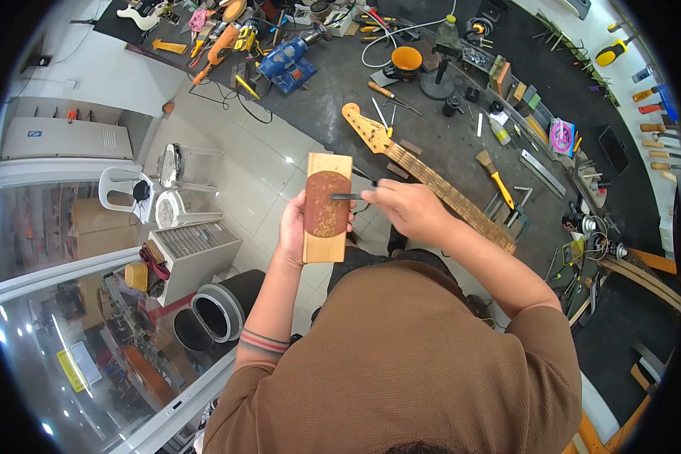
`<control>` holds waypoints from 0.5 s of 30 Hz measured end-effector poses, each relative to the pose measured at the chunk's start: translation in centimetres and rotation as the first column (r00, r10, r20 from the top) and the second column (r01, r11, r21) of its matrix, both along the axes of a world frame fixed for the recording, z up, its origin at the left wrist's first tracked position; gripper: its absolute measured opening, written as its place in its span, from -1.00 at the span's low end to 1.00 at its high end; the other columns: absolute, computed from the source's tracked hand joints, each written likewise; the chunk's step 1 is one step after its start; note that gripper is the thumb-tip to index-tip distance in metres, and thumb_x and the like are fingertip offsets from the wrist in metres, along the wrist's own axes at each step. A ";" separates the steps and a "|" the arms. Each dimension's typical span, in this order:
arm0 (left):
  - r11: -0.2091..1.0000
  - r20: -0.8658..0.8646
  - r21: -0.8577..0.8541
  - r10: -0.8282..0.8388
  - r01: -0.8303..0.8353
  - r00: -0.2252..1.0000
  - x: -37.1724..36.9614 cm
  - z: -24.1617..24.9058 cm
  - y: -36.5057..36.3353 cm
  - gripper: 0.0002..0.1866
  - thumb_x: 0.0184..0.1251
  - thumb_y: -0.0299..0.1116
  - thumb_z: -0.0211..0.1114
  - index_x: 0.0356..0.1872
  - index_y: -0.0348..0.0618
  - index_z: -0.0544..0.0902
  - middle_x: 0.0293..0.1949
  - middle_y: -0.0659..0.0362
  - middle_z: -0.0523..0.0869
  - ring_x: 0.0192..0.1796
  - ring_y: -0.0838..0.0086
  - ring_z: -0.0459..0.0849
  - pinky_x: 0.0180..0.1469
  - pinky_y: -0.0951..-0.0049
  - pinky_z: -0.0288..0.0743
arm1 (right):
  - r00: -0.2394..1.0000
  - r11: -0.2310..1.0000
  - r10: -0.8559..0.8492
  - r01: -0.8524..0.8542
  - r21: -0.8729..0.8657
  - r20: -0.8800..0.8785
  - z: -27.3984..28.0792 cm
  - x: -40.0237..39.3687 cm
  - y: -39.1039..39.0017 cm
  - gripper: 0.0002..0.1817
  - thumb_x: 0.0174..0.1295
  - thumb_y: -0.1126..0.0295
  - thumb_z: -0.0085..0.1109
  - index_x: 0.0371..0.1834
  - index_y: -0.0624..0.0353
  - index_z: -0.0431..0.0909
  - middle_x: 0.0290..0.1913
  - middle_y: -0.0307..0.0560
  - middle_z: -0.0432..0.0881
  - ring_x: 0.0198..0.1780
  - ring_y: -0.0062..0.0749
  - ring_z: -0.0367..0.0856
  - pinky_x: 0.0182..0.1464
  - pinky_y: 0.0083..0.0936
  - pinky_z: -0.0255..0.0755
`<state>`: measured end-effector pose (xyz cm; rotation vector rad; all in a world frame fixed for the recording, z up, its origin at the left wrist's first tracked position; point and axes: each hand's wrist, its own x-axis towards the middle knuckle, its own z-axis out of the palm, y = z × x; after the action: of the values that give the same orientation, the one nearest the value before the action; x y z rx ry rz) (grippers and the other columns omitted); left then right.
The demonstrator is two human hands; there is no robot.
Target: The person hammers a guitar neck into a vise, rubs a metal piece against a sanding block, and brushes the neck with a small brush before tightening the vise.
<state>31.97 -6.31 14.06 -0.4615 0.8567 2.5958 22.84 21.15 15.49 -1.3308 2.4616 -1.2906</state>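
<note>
My left hand point(291, 228) is wrapped round a pale wooden block point(330, 163), held upright in front of my body. On its face is a reddish-brown panel point(327, 216) with rounded ends and worn yellowish patches. Closed on a slim dark metal tool point(346, 197), my right hand point(410, 209) is to the right of the block. The tool's flat tip lies over the panel and seems to touch it; its exact kind I cannot make out. Beyond my right hand, a guitar neck point(439, 184) rests on the dark workbench point(314, 113).
On the bench are a blue vise point(286, 64), an orange bowl point(406, 60), a brush with a yellow handle point(498, 181) and a small bottle point(499, 132). Hand tools hang along the right wall. A bin point(219, 310) and white chairs point(125, 189) stand on the floor at left.
</note>
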 end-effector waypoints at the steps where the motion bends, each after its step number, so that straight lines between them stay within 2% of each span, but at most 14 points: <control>1: 1.000 0.000 -0.001 0.001 -0.001 1.000 0.0 0.0 -0.2 -0.22 0.87 0.17 -0.21 0.64 -0.33 0.50 0.34 -0.28 0.77 0.17 -0.07 0.86 0.21 -0.05 0.85 | 1.000 1.000 0.001 -0.001 -0.001 0.000 -0.4 0.1 0.5 -0.72 0.51 0.52 0.34 0.23 0.05 0.77 -0.12 -0.09 0.72 -0.13 0.00 0.83 -0.17 -0.13 0.68; 4: 1.000 0.009 -0.002 -0.008 0.008 1.000 0.5 -1.0 0.0 -0.22 0.87 0.17 -0.20 0.63 -0.34 0.51 0.33 -0.27 0.77 0.17 -0.08 0.87 0.24 -0.07 0.85 | 0.999 0.998 -0.019 0.017 0.063 0.033 -0.9 0.6 0.8 -0.69 0.49 0.53 0.34 0.25 0.05 0.77 -0.12 -0.10 0.72 -0.13 0.00 0.83 -0.17 -0.14 0.70; 6: 0.992 0.001 0.045 -0.114 0.114 0.993 -0.3 -1.5 1.1 -0.21 0.86 0.18 -0.20 0.61 -0.35 0.52 0.31 -0.28 0.78 0.15 -0.07 0.87 0.23 -0.07 0.85 | 1.000 0.996 -0.031 0.032 -0.082 0.004 0.2 0.7 -0.8 -0.67 0.49 0.54 0.33 0.26 0.05 0.77 -0.14 -0.09 0.70 -0.14 -0.01 0.83 -0.18 -0.14 0.69; 7: 0.993 0.000 0.042 -0.113 0.113 0.994 -0.2 -1.4 1.0 -0.21 0.86 0.18 -0.20 0.61 -0.35 0.52 0.31 -0.28 0.78 0.15 -0.07 0.87 0.23 -0.07 0.85 | 1.000 0.996 -0.030 0.030 -0.085 0.002 0.0 0.7 -0.6 -0.67 0.49 0.54 0.33 0.26 0.05 0.77 -0.14 -0.09 0.70 -0.14 -0.01 0.83 -0.18 -0.14 0.69; 9: 0.998 0.056 -0.056 0.031 -0.027 0.998 0.0 0.5 1.1 -0.26 0.87 0.14 -0.20 0.57 -0.32 0.55 0.25 -0.24 0.83 0.09 -0.03 0.90 0.14 -0.01 0.86 | 1.000 0.999 -0.008 0.008 -0.034 0.005 -1.0 1.3 0.4 -0.67 0.49 0.53 0.33 0.26 0.05 0.77 -0.15 -0.09 0.70 -0.15 0.00 0.82 -0.20 -0.13 0.68; 10: 0.998 0.056 -0.056 0.030 -0.027 0.998 -0.1 0.1 1.0 -0.26 0.87 0.14 -0.20 0.57 -0.32 0.55 0.25 -0.24 0.83 0.09 -0.03 0.90 0.14 -0.01 0.86 | 1.000 1.000 -0.003 0.003 -0.007 0.023 -1.3 1.4 1.2 -0.66 0.48 0.54 0.33 0.26 0.03 0.77 -0.15 -0.09 0.70 -0.15 -0.01 0.82 -0.21 -0.12 0.68; 12: 0.996 0.007 -0.037 -0.080 0.080 0.997 0.0 -1.0 1.1 -0.26 0.88 0.14 -0.23 0.56 -0.31 0.56 0.23 -0.22 0.84 0.07 -0.03 0.89 0.10 0.01 0.85 | 1.000 0.999 -0.007 0.007 -0.038 0.005 -1.1 1.6 0.5 -0.68 0.50 0.53 0.35 0.27 0.06 0.76 -0.16 -0.08 0.68 -0.17 -0.01 0.80 -0.22 -0.12 0.66; 15: 0.998 0.012 0.013 -0.057 0.056 0.998 -0.1 -1.1 1.5 -0.26 0.87 0.15 -0.22 0.56 -0.30 0.57 0.23 -0.23 0.84 0.08 -0.03 0.89 0.10 0.02 0.85 | 1.000 0.998 -0.011 0.011 -0.060 -0.002 -0.5 1.5 -0.2 -0.71 0.53 0.52 0.36 0.25 0.09 0.76 -0.18 -0.07 0.67 -0.18 -0.01 0.79 -0.24 -0.13 0.65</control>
<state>31.82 -4.79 12.97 -0.4428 0.8369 2.5429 24.38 20.95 14.97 -1.3336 2.4539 -1.3769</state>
